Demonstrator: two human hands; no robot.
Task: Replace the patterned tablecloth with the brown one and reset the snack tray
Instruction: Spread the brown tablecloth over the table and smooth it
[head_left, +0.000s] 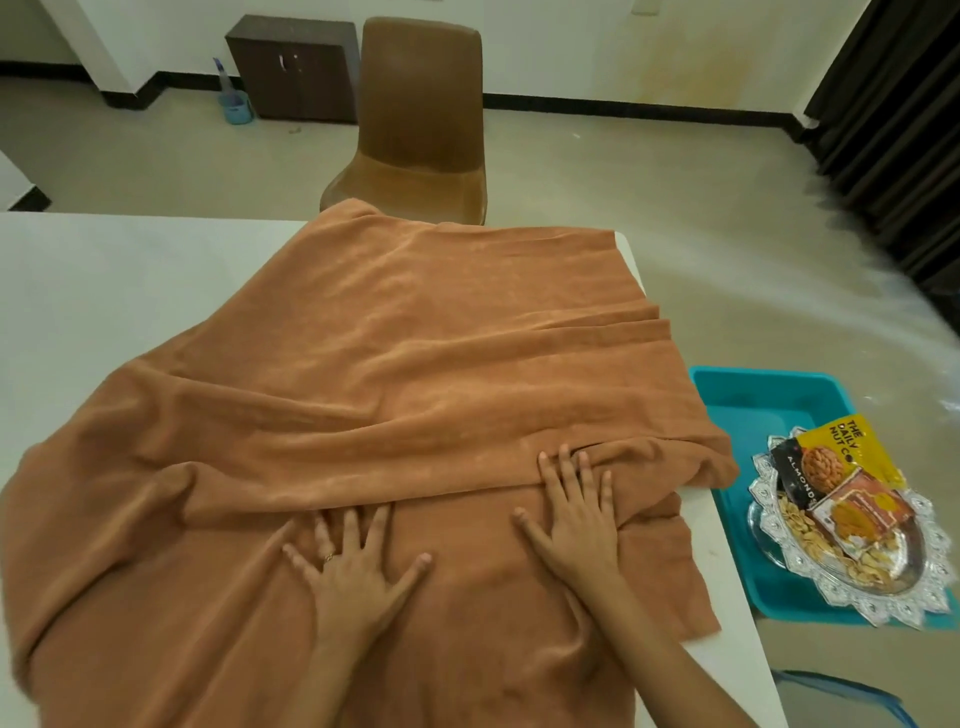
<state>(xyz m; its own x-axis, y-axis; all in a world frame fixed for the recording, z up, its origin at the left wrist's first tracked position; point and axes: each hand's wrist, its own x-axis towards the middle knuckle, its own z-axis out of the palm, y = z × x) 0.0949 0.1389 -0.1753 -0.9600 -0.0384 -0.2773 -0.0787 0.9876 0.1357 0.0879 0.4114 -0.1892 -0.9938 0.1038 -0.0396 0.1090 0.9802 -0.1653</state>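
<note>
- Brown tablecloth is lying rumpled across the white table, filling the centre and lower part of the frame, with long folds running across it and one thick fold lying just above both hands.
- Left hand is pressing flat on the cloth at lower centre, fingers straight and spread wide; a ring is showing on one finger.
- Right hand is pressing flat on the cloth just to the right, fingers straight and slightly spread, fingertips touching the thick fold.
- Teal tray is sitting at the lower right, beside the table's right edge; what it is resting on cannot be told.
- Ornate silver plate is lying in the tray, carrying a yellow nut packet, a black almond packet, an orange snack packet and loose cashews.
- Brown chair is standing behind the table at upper centre, with a dark cabinet to its left.
</note>
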